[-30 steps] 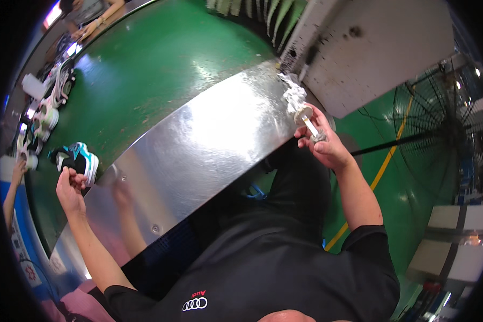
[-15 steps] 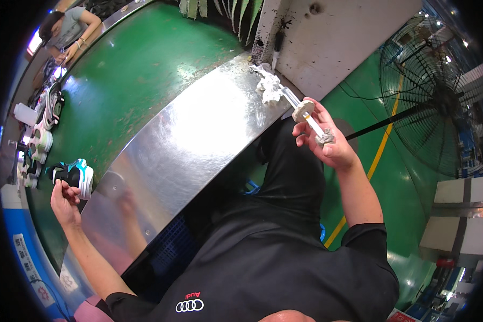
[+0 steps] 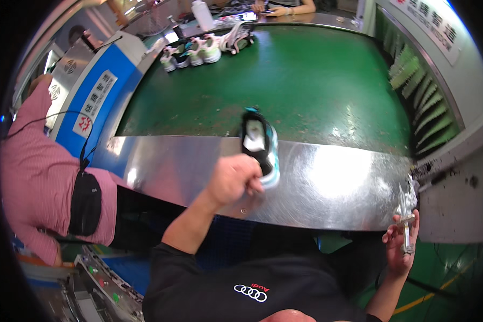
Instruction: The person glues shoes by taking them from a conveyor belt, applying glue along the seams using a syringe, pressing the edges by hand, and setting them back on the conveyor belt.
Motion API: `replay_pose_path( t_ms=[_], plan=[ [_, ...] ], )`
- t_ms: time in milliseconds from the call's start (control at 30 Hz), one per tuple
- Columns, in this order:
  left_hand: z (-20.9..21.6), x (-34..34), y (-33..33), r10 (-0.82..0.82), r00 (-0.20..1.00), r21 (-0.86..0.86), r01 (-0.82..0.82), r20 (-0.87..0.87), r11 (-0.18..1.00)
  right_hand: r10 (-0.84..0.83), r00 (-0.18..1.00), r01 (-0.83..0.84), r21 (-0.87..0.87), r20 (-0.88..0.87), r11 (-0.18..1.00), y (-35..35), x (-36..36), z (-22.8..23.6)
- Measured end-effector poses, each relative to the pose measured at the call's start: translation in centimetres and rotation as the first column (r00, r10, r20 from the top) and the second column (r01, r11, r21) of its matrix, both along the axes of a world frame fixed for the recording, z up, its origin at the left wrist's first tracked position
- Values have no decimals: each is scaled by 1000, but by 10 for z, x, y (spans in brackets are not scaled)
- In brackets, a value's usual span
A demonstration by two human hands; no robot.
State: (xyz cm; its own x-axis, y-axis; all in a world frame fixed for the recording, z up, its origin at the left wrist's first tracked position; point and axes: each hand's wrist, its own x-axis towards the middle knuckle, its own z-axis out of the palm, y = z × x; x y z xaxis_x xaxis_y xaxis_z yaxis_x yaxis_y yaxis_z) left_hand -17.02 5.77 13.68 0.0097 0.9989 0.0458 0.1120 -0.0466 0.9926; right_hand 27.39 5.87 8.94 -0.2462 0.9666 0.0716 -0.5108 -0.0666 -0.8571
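Left hand (image 3: 233, 178), centre of frame: slightly blurred, thumb and fingers closed on the near end of a shoe (image 3: 258, 147). Shoe in black, teal and white, with a pale patch inside and the far end pointing up the frame; directly above a metal strip (image 3: 316, 188) in this view, contact with it impossible to tell.

Right hand (image 3: 401, 247), lower right: fingers loosely curled about a pale rod (image 3: 406, 235), gripped upright in the frame. On the rod, a round disc (image 3: 405, 220) partway along and a grey lump (image 3: 408, 249) at the lower end; beside its upper end, a crumpled white wad (image 3: 411, 194) near the corner of the strip.

Beyond the strip, across the upper middle: green belt (image 3: 306, 80). At its upper left edge, a row of shoes (image 3: 197, 52) side by side, with a white bottle (image 3: 203, 15) just behind. At the top edge, forearms and hands of a co-worker (image 3: 278, 9).

Upper right: hanging green flaps (image 3: 426, 102). Lower right: grey panel (image 3: 461, 206), and below it a yellow floor line (image 3: 426, 300).

Left side: blue machine casing (image 3: 91, 91); in front of it, a person in pink (image 3: 43, 155) with a black pouch (image 3: 85, 204) at the waist.
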Motion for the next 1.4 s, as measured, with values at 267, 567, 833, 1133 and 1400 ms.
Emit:
replay_pose_path(
  t_ms=[267, 567, 833, 1133, 1400],
  plan=[
    [-42, 64, -31, -254, 946, -347, 311, 202, 885, -13, 997, 5, -98, -81, 995, 20, -6, -12],
    [-97, -52, 71, 434, 880, -309, -365, 193, 878, -78, 957, 42, 132, 279, 990, 7, 2, -22],
    [-95, -60, 122, 250, 930, -392, -343, -269, 854, 90, 736, -142, 23, 671, 990, 9, 31, -22],
    [-94, -50, 134, 233, 949, -400, -302, -213, 865, -90, 281, -407, 203, 955, 891, 33, 29, -9],
    [-62, -7, 125, 256, 943, -418, -150, 211, 896, -129, -49, -556, 81, 990, 827, 43, 29, 5]
  ],
)
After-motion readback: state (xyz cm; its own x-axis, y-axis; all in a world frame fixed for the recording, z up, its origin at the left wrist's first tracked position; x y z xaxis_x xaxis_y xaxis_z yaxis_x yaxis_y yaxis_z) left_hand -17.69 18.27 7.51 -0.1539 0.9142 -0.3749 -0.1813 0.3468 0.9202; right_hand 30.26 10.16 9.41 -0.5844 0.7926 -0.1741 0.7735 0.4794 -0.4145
